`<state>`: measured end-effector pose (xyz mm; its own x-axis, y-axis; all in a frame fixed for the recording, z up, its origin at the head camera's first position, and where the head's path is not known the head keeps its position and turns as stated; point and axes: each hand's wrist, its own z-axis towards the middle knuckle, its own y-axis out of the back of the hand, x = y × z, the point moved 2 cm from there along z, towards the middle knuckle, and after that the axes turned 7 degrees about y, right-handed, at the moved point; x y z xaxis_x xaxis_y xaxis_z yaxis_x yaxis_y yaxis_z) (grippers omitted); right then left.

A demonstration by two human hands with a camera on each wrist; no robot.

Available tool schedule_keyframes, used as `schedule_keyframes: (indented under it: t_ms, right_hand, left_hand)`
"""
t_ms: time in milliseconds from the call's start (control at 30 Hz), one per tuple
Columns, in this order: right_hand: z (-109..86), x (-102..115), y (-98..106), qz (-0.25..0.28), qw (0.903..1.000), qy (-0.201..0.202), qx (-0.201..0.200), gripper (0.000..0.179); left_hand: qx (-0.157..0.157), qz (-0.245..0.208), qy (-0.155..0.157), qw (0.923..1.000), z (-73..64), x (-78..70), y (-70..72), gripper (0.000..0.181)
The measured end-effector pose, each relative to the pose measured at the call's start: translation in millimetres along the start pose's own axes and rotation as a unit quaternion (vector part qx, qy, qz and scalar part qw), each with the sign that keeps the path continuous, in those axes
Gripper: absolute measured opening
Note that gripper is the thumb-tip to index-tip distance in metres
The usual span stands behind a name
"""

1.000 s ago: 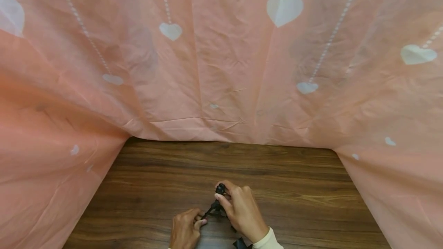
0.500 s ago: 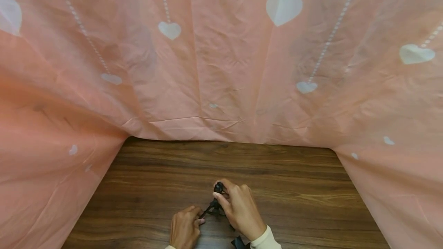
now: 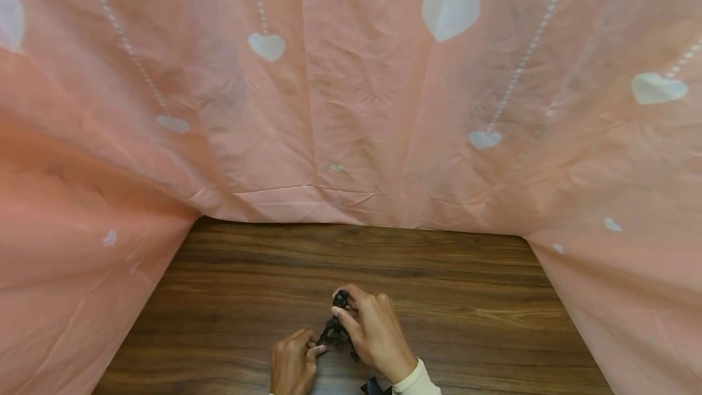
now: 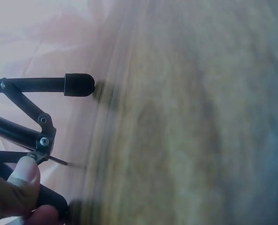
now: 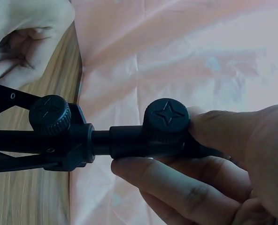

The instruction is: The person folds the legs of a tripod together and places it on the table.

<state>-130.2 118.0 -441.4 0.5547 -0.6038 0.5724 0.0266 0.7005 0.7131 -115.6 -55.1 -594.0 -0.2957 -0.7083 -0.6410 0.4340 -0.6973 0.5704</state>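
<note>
"So, where is the mini tripod (image 3: 332, 327), and how is it held?"

"Upright at the wooden tabletop (image 3: 466, 285), legs spread. The right hand (image 3: 375, 334) grips its top beside a star-marked knob (image 5: 167, 117), apparently to steady it; the left hand (image 3: 293, 359) pinches one leg, probably as a brace."

Black tripod (image 3: 333, 325) in my hold, at six o'clock
I have its head (image 3: 340, 299) aimed at twelve o'clock, its legs (image 4: 35, 85) splayed towards seven and five; two ribbed, star-marked knobs (image 5: 166, 116), riveted braces (image 4: 24, 101), rounded end caps (image 4: 80, 85).
</note>
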Motion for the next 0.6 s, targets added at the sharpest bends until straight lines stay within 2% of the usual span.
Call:
schedule_keyframes:
  t_ms: [300, 600]
  right_hand:
    - [0.5, 0.7, -3.5, 0.008, 0.9999, 0.013, 0.003, 0.015]
    - [4.7, -0.6, -5.8, 0.036, 0.9993, 0.007, 0.002, 0.015]
  left_hand:
    - [-0.006, -0.017, 0.053, 0.9985, -0.2, -2.1, -1.7, 0.037]
    - [-0.011, -0.036, 0.067, 0.997, 3.0, -2.0, -4.4, 0.035]
